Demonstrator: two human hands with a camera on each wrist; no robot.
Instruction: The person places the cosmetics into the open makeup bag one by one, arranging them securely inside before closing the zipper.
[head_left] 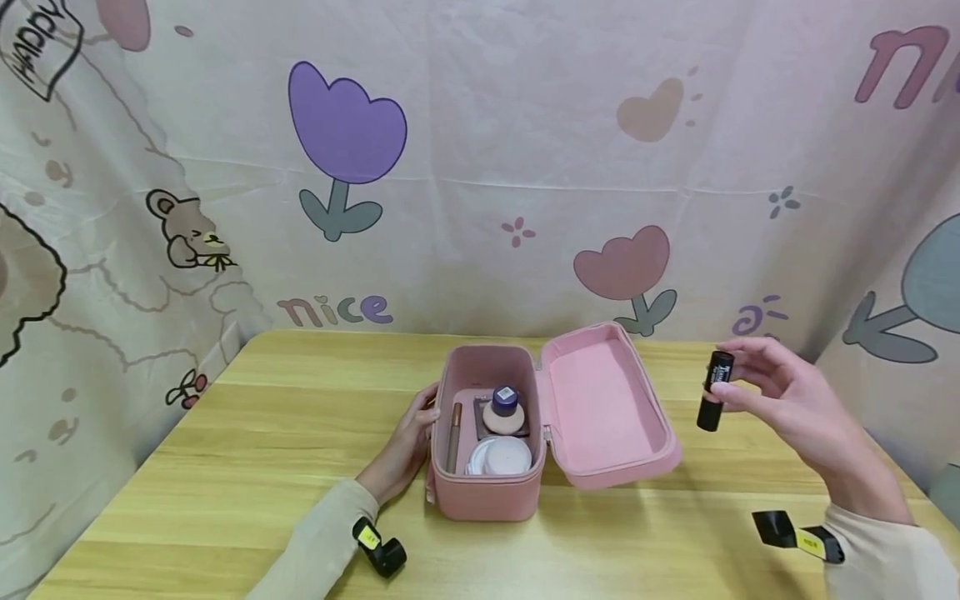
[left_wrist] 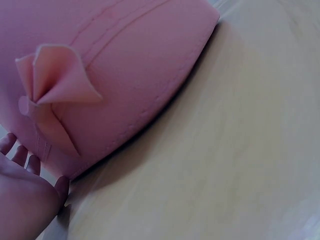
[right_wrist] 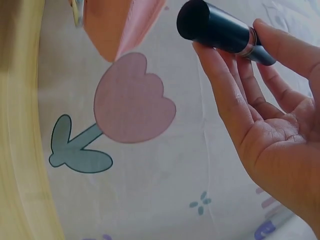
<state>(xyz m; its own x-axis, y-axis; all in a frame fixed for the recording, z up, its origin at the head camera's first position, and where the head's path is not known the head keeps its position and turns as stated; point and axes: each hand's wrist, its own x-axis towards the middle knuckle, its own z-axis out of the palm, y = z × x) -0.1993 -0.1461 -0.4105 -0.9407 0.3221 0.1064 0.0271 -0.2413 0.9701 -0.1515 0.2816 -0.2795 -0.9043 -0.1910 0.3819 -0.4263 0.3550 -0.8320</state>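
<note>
A pink case with a bow on its side stands on the table, its lid swung out to the right. Against the case's left side rests my left hand, fingers loosely bent. Between thumb and fingertips my right hand pinches a black lipstick tube with pale lettering, held upright to the right of the lid. Inside the case lie a slim brown pencil-like stick, a dark-blue-capped bottle, a white round container and a flat dark-edged compact.
The light wood table reaches back to a printed cloth with tulips and a bear. The open lid fills the space between the case and the right hand. A black wrist camera sits on the left sleeve.
</note>
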